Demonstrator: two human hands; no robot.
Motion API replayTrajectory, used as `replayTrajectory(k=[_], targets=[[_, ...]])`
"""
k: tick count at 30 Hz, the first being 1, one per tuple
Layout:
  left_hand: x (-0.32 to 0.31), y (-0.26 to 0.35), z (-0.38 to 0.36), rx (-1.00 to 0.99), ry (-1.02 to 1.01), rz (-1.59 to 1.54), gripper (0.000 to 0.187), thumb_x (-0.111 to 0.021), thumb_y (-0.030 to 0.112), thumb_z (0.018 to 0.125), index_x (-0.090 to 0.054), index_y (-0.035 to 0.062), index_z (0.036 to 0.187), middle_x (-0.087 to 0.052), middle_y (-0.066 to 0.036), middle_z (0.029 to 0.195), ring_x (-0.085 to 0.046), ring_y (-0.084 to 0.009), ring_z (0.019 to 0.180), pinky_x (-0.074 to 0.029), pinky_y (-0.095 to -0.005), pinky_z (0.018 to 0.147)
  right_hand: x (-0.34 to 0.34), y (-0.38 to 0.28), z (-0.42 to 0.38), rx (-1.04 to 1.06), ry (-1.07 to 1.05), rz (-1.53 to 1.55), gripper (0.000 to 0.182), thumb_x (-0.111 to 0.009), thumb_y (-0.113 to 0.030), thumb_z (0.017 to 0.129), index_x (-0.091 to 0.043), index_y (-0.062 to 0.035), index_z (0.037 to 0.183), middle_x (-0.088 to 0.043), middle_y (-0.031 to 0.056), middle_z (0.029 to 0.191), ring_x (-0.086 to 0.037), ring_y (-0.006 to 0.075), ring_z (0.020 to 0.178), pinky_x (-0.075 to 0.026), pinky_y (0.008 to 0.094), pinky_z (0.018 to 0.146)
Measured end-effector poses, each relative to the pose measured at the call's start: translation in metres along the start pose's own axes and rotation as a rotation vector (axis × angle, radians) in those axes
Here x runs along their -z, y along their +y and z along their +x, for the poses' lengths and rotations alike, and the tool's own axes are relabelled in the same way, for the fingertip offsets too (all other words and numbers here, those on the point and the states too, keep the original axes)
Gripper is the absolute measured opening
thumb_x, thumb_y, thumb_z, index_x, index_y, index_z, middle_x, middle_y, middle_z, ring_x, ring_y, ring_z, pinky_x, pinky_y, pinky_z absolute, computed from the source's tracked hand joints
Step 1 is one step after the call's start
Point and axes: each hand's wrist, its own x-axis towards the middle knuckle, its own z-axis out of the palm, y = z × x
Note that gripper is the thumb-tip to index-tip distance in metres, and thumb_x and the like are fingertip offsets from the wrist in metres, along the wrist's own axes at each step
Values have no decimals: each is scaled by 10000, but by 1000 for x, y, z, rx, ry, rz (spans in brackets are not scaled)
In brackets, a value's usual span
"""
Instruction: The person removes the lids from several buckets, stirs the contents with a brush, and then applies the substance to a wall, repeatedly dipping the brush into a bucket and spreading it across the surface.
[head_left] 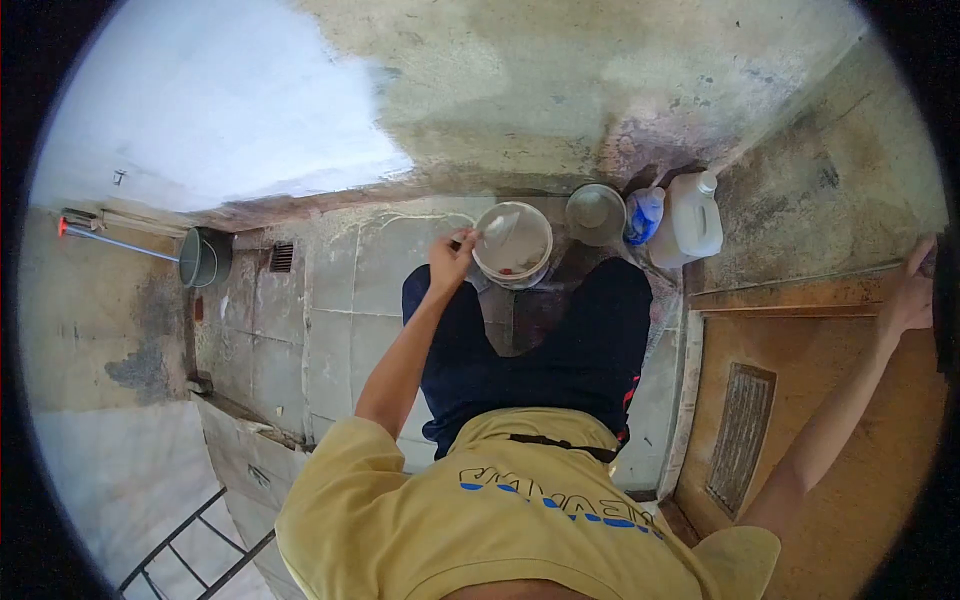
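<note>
My left hand (450, 262) is closed on a small scraper (492, 229) with a dark handle, whose pale blade reaches over the white bucket (513, 245). Inside the bucket is a greyish-white mix, with a small red spot near its front rim. Far to the right, my right hand (910, 298) is raised beside the orange-brown door (825, 375). Its fingers are bent round something dark at the edge of view, which I cannot make out.
Right of the bucket stand a grey pail (596, 215), a blue-and-white bottle (644, 217) and a white jerrycan (687, 222). A dark bucket (206, 257) and a floor drain (282, 257) are at the left. Behind them rises a partly white wall (250, 90). A metal ladder (185, 545) shows lower left.
</note>
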Motion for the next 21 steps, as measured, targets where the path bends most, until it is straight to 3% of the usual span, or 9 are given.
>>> replayTrajectory(k=[3,6,8,11,14,16,18,19,21], targets=[[-20,-5,0,-114,13,198,239,-675,207,885,-698,-30,912,-648,-91,642,-587,-138,562,-453,-311,539,0,1,5,46,66,16,634,-619,-570,868,-678,62,850,-669,173,733,-629,326,633,-474,424,579],[-33,0,-4,-162,-98,301,214,-662,172,873,-686,-39,903,-670,-213,730,-679,-332,671,-501,-388,601,3,-1,4,85,106,39,645,-615,-575,869,-673,67,843,-664,174,722,-626,329,630,-472,424,575],[-46,7,-14,-220,-100,311,197,-657,154,870,-679,-41,874,-662,-223,731,-671,-356,691,-504,-406,611,6,-7,1,-9,2,-29,646,-621,-561,870,-655,82,915,-672,201,816,-631,357,714,-478,441,634],[-60,8,-21,-263,-143,359,169,-649,122,864,-664,-44,837,-651,-242,752,-657,-389,722,-508,-439,628,0,-5,-14,-144,-177,-51,646,-627,-556,867,-662,86,928,-680,213,835,-633,359,711,-484,441,643],[-66,0,-21,-263,-171,371,152,-630,103,866,-651,-44,839,-647,-255,807,-646,-408,737,-509,-463,645,9,-8,4,-20,12,42,644,-638,-560,858,-669,78,939,-683,219,817,-632,366,683,-488,456,634],[-69,-19,-11,-280,-168,349,149,-616,100,870,-646,-44,851,-646,-259,841,-641,-418,741,-510,-473,655,5,-5,-4,-40,-20,29,643,-641,-565,853,-673,72,932,-683,217,809,-634,361,679,-487,456,631],[-66,-40,3,-57,-420,486,161,-596,111,867,-656,-38,884,-648,-262,855,-635,-434,756,-512,-486,685,1,-3,-17,-79,-81,17,640,-646,-575,845,-681,60,919,-682,214,791,-639,350,673,-487,457,625],[-65,-44,5,-58,-425,480,161,-596,111,867,-656,-38,884,-648,-262,855,-635,-434,756,-512,-486,685,-3,-1,-19,-98,-105,6,638,-649,-580,841,-685,53,912,-682,213,783,-642,344,670,-487,457,622],[-69,-49,8,-261,-323,396,178,-588,123,853,-670,-33,874,-649,-265,822,-638,-439,770,-514,-492,706,-5,5,-18,-107,-132,-22,637,-652,-585,836,-689,47,905,-681,211,774,-644,339,667,-487,458,620]])
